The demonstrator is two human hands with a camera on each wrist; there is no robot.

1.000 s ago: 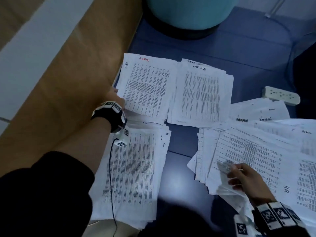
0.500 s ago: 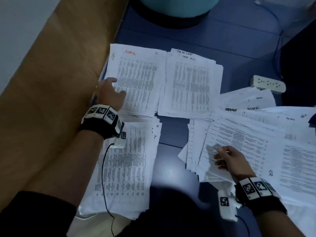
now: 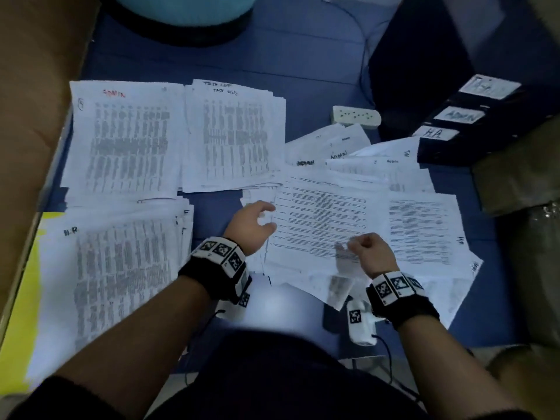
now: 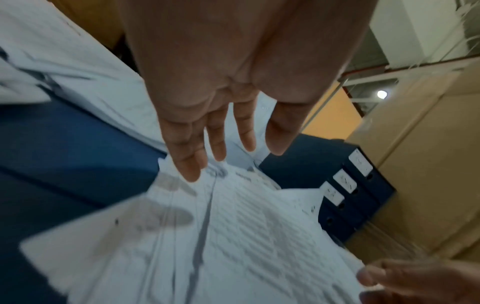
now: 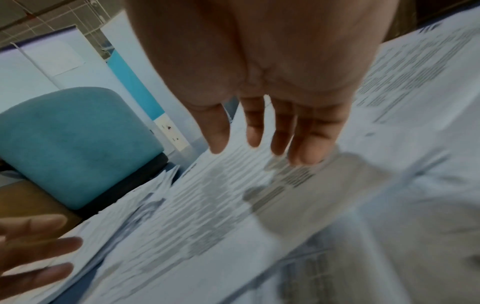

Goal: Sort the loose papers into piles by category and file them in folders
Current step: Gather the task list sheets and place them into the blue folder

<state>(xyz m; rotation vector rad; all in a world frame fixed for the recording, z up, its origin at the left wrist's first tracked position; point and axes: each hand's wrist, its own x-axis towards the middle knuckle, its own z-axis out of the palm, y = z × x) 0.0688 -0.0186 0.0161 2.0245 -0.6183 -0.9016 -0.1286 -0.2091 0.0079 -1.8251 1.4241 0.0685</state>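
The loose papers [image 3: 348, 225] lie fanned in a heap on the blue table [image 3: 272, 56], right of centre, the top sheet's long axis running left to right and slightly tilted, its text lines facing the person. The left hand [image 3: 253, 224] is at that sheet's left edge, fingers straight and slightly spread, empty; from its wrist view the fingertips [image 4: 192, 172] hover just over the paper's corner. The right hand [image 3: 371, 250] sits on the sheet's near edge; from above it looks bunched, but its wrist view shows the fingers [image 5: 306, 152] extended, tips down at the paper, whether pinching it I cannot tell.

Three sorted piles lie to the left, long axes running away from the person: the ADMIN pile [image 3: 124, 140] and a task-list pile [image 3: 236, 137] side by side, edges nearly touching, and an HR pile [image 3: 112, 283] nearer, resting on a yellow folder [image 3: 18, 313]. A strip of bare blue table runs between the HR pile and the loose heap.

Beyond the heap, a white power strip [image 3: 356, 116] lies just beside its far sheets. Dark binders [image 3: 466, 122] with white labels stand at the right, hemming the heap. A teal stool [image 3: 181, 10] stands at the far edge.
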